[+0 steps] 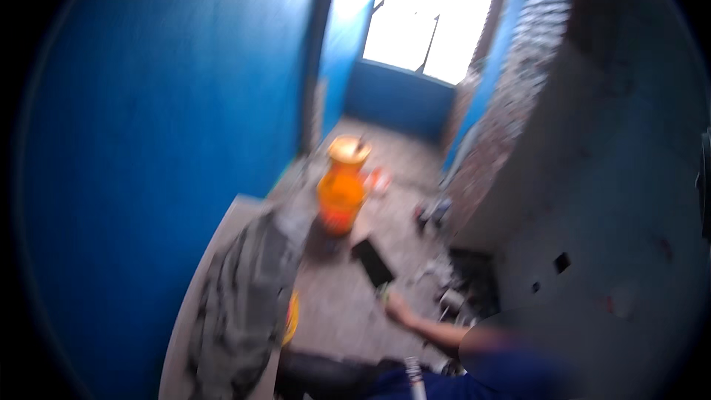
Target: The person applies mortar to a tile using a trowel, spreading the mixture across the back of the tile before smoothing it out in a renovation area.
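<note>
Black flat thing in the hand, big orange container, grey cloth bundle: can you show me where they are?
Black flat thing (374, 264): head view, middle of its dark broad face.
Orange container (341, 192): head view, middle of its body.
Grey cloth bundle (241, 292): head view, middle of its folds.

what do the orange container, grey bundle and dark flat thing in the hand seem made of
Orange container: likely plastic, fairly smooth, judging by its bright, even-coloured sides.
Grey bundle: probably fabric, matte, with what look like soft folds.
Dark flat thing in the right hand: dull and straight-edged, perhaps metal or plastic; blur leaves it open.
</note>
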`<state>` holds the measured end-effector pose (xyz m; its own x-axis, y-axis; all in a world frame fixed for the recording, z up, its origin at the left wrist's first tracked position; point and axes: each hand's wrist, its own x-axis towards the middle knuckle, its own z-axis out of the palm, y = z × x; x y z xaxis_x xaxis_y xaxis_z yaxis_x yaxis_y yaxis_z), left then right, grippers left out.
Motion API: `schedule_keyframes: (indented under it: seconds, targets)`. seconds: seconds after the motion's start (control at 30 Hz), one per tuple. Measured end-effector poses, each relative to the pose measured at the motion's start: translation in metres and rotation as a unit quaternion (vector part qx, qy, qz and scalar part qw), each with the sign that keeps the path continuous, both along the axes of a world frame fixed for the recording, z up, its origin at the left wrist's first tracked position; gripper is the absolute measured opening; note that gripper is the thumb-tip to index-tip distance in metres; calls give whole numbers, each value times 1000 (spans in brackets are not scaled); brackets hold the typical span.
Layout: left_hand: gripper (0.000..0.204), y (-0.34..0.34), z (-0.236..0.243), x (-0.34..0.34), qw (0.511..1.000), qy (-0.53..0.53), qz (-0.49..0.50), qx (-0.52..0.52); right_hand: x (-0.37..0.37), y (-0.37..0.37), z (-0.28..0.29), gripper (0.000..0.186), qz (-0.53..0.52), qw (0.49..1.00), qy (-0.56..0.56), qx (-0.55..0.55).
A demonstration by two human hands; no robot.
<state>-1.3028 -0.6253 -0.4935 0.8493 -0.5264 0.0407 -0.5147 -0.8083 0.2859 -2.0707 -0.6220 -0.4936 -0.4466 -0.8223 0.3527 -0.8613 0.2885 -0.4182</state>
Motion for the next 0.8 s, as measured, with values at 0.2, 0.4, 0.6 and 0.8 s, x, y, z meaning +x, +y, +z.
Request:
schedule_keyframes:
  seconds: [0.2, 0.4, 0.6, 0.8]
  targets:
    - [58, 71, 35, 48, 995, -80, 57, 15, 118, -102, 153, 36, 0, 906, -418, 67]
    - [58, 148, 47, 75, 985, -148, 75, 49, 130, -142, 134, 39, 170, 941, -257, 139]
    - [57, 200, 66, 78, 970, -213, 46, 106, 62, -156, 121, 41, 53, 902, -406, 136]
    - [44, 178, 95, 41, 942, -265, 189, 80, 8, -194, 164, 46, 39, 947, -272, 169]
